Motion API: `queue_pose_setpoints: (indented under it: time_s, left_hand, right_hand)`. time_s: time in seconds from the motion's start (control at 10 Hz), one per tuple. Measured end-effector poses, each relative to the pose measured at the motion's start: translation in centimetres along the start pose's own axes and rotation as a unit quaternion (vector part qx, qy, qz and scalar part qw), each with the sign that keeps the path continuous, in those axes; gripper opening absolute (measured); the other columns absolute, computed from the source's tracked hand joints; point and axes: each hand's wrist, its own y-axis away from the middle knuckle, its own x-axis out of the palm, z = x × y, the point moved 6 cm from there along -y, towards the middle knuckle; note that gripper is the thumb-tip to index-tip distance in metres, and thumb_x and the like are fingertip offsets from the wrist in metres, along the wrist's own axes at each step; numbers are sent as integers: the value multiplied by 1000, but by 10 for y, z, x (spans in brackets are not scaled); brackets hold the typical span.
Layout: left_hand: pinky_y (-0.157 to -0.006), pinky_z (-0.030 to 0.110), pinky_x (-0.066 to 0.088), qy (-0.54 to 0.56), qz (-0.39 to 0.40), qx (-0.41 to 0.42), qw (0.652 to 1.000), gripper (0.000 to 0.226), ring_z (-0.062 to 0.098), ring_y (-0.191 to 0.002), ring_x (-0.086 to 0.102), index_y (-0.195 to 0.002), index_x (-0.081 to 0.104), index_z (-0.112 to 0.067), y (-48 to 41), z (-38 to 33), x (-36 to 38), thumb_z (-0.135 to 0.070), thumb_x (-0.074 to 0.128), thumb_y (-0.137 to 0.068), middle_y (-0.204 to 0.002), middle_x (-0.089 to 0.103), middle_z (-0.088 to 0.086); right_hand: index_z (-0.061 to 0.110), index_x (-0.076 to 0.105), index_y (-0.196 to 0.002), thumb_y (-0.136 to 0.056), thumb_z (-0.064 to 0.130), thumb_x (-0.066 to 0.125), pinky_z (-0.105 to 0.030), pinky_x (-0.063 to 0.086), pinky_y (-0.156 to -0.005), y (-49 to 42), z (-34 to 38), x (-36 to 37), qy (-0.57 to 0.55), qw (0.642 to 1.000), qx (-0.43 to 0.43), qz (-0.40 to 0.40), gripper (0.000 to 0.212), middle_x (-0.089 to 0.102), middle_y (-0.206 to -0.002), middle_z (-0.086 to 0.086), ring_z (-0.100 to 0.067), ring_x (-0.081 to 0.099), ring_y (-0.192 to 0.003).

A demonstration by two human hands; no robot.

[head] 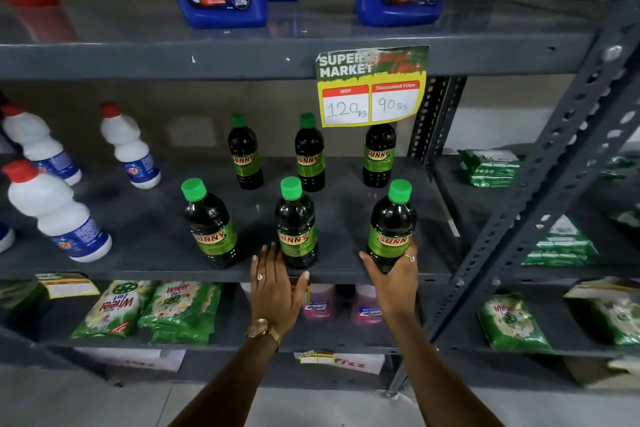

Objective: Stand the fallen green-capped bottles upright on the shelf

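Shelf edge [138,270]: right hand [393,279] grips front-right bottle [391,225]; left hand [275,282] open.

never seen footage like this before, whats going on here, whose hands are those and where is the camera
There is no machine here. The one picture comes from a camera worn on a person's head, looking forward and down at a shop shelf, so the two arms are the wearer's own. Six green-capped bottles stand upright on the middle shelf, three in front and three behind; none lies fallen. The right hand has its grip around the base of the front right bottle. The left hand is open, flat at the shelf edge beside the front middle bottle. White red-capped bottles stand to the left, and a price tag hangs above.
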Motion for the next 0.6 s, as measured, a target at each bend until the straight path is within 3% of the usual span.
queue_pose_setpoints:
  time_s: [0.2,0.4,0.5,0.6]
  left_hand:
    - [-116,38,5,-49,12,9,999,70,32,-136,27,-135,34,3,1,1,2,-51,27,-91,-141,41,22]
    - [-115,40,6,-76,47,16,996,75,30,-139,22,-138,29,2,3,1,-1,-56,17,-92,-145,35,20]
    - [-114,37,2,-81,71,28,994,79,31,-139,22,-139,27,3,4,4,-1,-60,15,-91,-146,33,20]
    - [-114,33,-4,-65,88,52,993,87,31,-140,18,-140,22,3,1,7,0,-66,11,-88,-148,29,21]
  right_hand:
    - [6,43,-128,-67,44,82,-49,50,-92,1,-2,1,26,1000,8,3,82,60,-117,-13,-28,58,-107]
    - [10,37,-134,-64,46,82,-50,48,-98,4,2,1,28,999,27,14,90,57,-125,-12,-29,54,-116]
    - [16,20,-147,-59,45,85,-46,33,-112,9,7,-3,-26,999,19,3,114,37,-147,-12,-29,35,-137]
    - [22,5,-152,-69,55,75,-44,18,-117,39,26,-21,-56,997,0,-44,113,9,-159,-7,-24,11,-147]
